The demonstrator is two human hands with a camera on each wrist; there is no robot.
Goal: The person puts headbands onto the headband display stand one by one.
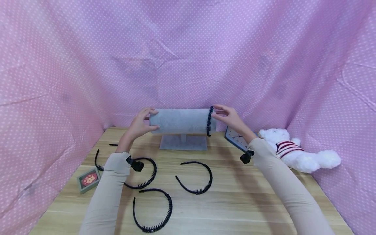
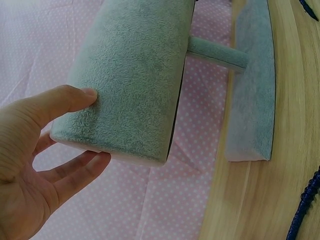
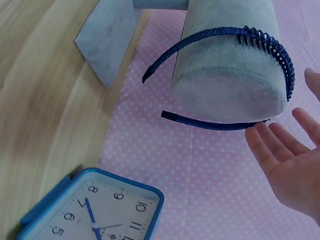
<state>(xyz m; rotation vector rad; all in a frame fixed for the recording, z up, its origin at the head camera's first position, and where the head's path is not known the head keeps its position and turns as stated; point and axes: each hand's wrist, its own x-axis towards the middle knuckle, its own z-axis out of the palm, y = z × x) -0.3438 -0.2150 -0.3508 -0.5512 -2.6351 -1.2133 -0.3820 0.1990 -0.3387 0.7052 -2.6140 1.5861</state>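
A grey plush headband display stand (image 1: 182, 121) stands at the back of the table, its padded cylinder lying level on a post and flat base. My left hand (image 1: 138, 125) holds the cylinder's left end, the thumb (image 2: 80, 100) on its side and fingers at the end face. Around the right end sits a dark blue toothed headband (image 3: 215, 33), its teeth along the upper curve and its two tips sticking out free. My right hand (image 1: 232, 118) is beside that headband with fingers spread, fingertips right at its lower arm in the right wrist view.
Several more dark headbands (image 1: 211, 176) lie on the wooden table (image 1: 235, 209) in front of the stand. Left is a small green frame (image 1: 81, 187) with a red picture. A blue-rimmed clock (image 3: 155, 200) and a white teddy bear (image 1: 308, 161) are at right. Pink dotted cloth surrounds the table.
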